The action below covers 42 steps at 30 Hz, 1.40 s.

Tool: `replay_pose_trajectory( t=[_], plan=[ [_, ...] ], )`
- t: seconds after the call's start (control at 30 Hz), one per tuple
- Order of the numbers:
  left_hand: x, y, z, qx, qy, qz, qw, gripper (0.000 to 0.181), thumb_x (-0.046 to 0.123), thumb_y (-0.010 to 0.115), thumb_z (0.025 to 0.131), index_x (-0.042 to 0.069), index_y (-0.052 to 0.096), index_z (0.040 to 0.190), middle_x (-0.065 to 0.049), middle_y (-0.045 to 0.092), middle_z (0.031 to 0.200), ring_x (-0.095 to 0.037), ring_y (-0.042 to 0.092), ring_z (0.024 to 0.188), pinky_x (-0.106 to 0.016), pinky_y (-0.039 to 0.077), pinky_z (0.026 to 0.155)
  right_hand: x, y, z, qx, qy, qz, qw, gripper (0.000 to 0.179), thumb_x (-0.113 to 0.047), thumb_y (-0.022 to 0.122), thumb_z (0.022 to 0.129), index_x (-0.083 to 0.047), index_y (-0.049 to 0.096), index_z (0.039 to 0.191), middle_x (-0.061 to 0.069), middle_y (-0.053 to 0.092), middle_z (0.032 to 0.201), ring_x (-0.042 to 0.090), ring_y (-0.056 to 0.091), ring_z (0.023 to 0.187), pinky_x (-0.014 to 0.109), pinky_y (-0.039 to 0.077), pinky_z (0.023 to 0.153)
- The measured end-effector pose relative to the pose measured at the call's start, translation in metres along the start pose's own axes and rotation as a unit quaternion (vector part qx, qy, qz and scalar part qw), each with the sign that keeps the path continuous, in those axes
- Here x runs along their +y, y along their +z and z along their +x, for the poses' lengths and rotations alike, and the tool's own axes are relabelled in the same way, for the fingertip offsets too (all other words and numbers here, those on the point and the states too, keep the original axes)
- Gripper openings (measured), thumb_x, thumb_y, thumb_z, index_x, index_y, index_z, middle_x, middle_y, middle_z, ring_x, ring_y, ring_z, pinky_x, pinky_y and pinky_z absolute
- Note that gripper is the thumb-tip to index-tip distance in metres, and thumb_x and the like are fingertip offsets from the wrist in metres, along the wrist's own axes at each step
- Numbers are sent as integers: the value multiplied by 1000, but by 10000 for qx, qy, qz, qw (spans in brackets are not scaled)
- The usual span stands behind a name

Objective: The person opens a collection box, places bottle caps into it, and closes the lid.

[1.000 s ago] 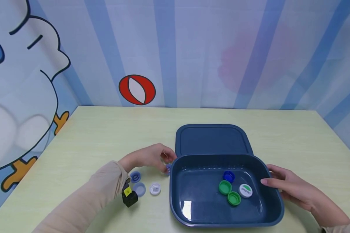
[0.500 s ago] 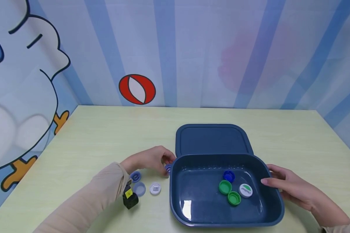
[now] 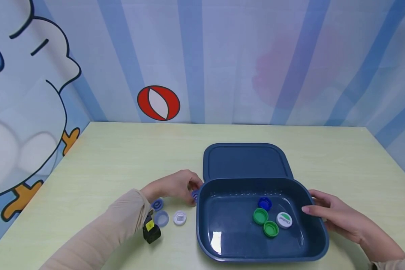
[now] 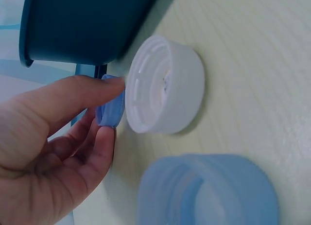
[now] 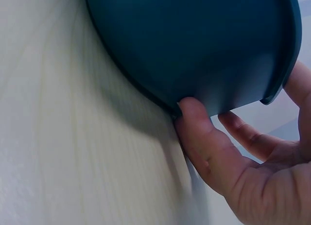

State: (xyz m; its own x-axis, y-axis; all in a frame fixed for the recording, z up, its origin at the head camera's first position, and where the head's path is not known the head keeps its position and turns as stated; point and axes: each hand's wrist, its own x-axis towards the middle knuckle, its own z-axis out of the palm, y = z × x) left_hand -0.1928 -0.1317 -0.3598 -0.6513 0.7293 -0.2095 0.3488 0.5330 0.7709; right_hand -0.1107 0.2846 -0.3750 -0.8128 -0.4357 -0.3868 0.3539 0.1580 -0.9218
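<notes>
Beside the left wall of a dark blue plastic box, my left hand pinches a blue bottle cap between thumb and fingers, close to the tabletop. Nearby on the table are a white bottle cap, a pale blue cap and another blue cap. My right hand grips the box's right side, with its thumb over the rim and fingers against the outer wall. Inside the box lie a dark blue cap, two green caps and a white cap with green print.
A dark blue lid lies flat behind the box, its near edge hidden by it. The light wooden table reaches back to a striped backdrop. A black wrist camera hangs at the left sleeve.
My left hand has shifted slightly toward me and drawn its fingers in around the blue cap by the box's left wall. The right hand and box have stayed in place.
</notes>
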Motion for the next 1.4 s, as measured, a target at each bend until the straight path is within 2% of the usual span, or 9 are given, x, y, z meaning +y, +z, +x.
replay_pose_trajectory(
  t=[0.2, 0.43, 0.53, 0.8, 1.2, 1.4],
  plan=[
    [2, -4, -2, 8, -23, 46, 10000, 31, -2, 77, 69, 10, 70, 97, 3, 64, 92, -17, 57, 87, -28, 48, 81, 0, 1, 0, 34, 5, -26, 10000, 57, -16, 48, 97, 10, 19, 139, 6, 54, 115, 22, 61, 98, 49, 49, 82],
    [6, -8, -4, -7, 257, 16, 9997, 29, -4, 76, 70, 4, 70, 98, 1, 66, 89, -17, 58, 83, -25, 49, 77, 1, 1, -1, 4, -49, 23, 10000, 55, -15, 47, 97, 9, 21, 138, 6, 55, 114, 22, 61, 97, 49, 49, 81],
    [7, -9, -6, -26, 328, 65, 9994, 29, -3, 75, 71, 5, 70, 98, 2, 66, 89, -15, 58, 83, -27, 49, 78, 0, 1, -1, -13, -41, 44, 10000, 54, -15, 47, 97, 9, 21, 138, 6, 55, 114, 22, 61, 98, 48, 49, 82],
    [14, -13, -10, 27, 125, 165, 9998, 31, -1, 75, 71, 8, 71, 100, 3, 66, 93, -15, 57, 87, -28, 47, 79, -1, 1, 0, 40, 17, -42, 10000, 59, -16, 48, 97, 10, 17, 139, 7, 54, 116, 22, 61, 98, 48, 49, 82],
    [20, -19, -14, 32, 119, 349, 9993, 29, 1, 76, 72, 9, 70, 100, 2, 64, 94, -15, 56, 89, -28, 47, 80, 0, 1, 0, -33, -2, 24, 10000, 57, -15, 47, 97, 10, 18, 139, 6, 54, 117, 22, 61, 99, 48, 49, 82],
    [25, -23, -17, 3, -38, 467, 9989, 31, 2, 76, 73, 13, 70, 101, 4, 64, 97, -16, 55, 92, -30, 46, 82, 0, 1, -1, 0, 8, 8, 10000, 57, -15, 47, 97, 10, 18, 139, 5, 54, 116, 22, 61, 99, 48, 49, 82]
  ],
)
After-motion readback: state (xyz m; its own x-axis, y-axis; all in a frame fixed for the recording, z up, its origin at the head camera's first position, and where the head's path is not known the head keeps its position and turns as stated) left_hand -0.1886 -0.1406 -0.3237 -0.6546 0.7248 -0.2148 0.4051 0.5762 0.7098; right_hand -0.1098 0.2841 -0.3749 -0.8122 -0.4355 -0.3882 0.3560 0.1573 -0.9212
